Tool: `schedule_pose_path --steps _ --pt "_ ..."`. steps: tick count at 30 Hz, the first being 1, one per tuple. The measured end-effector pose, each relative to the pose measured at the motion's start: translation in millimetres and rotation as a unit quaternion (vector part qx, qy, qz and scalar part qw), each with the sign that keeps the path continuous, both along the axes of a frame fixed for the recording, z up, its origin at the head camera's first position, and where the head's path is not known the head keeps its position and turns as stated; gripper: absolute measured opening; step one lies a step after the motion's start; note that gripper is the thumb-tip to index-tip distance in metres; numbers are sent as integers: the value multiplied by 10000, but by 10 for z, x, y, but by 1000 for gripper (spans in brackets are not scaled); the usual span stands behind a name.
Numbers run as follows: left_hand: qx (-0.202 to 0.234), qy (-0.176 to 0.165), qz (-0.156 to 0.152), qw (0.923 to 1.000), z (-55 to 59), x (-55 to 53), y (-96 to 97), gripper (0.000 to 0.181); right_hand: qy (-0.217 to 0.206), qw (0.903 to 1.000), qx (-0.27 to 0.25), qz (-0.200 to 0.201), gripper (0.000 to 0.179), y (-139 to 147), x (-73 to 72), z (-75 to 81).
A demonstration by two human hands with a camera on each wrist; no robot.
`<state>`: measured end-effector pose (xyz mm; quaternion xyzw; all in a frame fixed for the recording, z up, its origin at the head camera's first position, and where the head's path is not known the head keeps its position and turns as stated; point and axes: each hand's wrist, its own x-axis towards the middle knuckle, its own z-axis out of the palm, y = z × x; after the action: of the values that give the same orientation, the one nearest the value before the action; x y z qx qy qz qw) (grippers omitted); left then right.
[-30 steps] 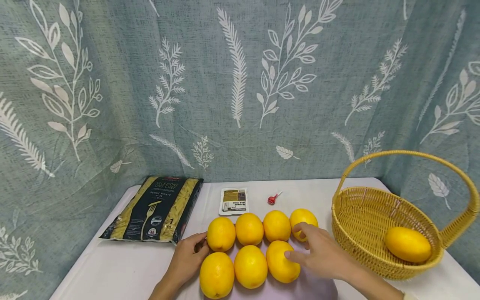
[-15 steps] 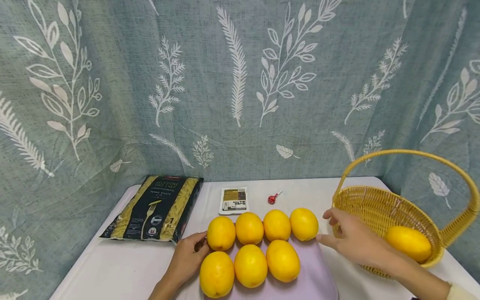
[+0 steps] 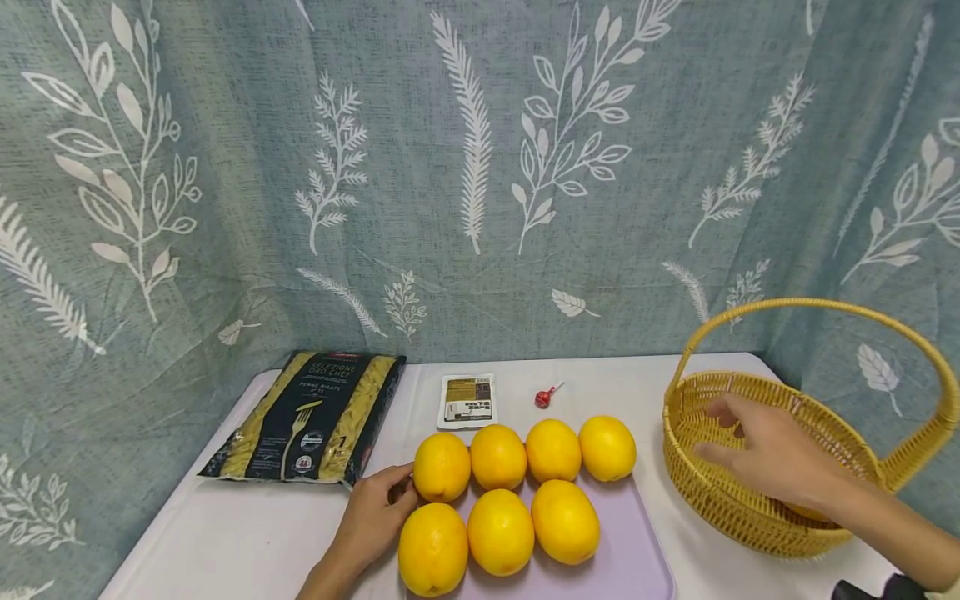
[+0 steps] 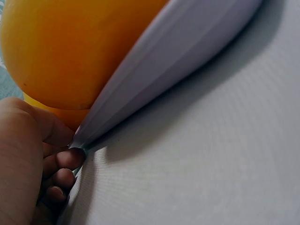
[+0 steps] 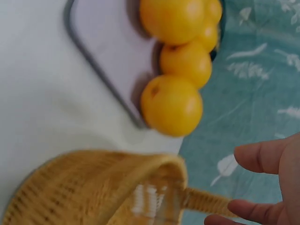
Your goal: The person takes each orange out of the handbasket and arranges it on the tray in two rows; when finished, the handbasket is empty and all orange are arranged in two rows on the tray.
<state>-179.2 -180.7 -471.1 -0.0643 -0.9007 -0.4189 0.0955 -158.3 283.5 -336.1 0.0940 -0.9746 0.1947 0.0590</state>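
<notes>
My left hand (image 3: 377, 514) pinches the left rim of a lilac tray (image 3: 626, 546); in the left wrist view the thumb lies over the rim (image 4: 140, 75) and the fingers curl beneath. Oranges sit on the tray: a back row of several, its rightmost orange (image 3: 607, 448) at the corner, and a front row of three, the middle orange (image 3: 501, 533) among them. My right hand (image 3: 776, 454), fingers spread and holding nothing, hovers over the yellow wicker basket (image 3: 738, 525). An orange (image 3: 808, 512) inside the basket is mostly hidden under the forearm.
A bag of penne pasta (image 3: 307, 417) lies at the back left. Behind the tray are a small flat packet (image 3: 468, 402) and a red lollipop (image 3: 544, 399). The basket's tall handle (image 3: 817, 304) arches above it. A patterned curtain (image 3: 480, 167) closes off the back.
My right hand has moved right, from the oranges at the tray's right side to over the basket, carrying nothing. The left hand stays at the tray's rim.
</notes>
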Motion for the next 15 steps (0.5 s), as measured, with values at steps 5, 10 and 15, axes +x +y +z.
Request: schedule_pose_path --steps 5,10,15 --pt "16 -5 12 10000 1 1 -2 33 -214 9988 416 -130 60 185 -113 -30" --pt "37 6 24 10000 6 5 -3 31 -594 9957 680 -202 67 354 -244 -84" --pt "16 -15 30 10000 18 7 5 30 -1165 9890 816 -398 72 460 -325 -134"
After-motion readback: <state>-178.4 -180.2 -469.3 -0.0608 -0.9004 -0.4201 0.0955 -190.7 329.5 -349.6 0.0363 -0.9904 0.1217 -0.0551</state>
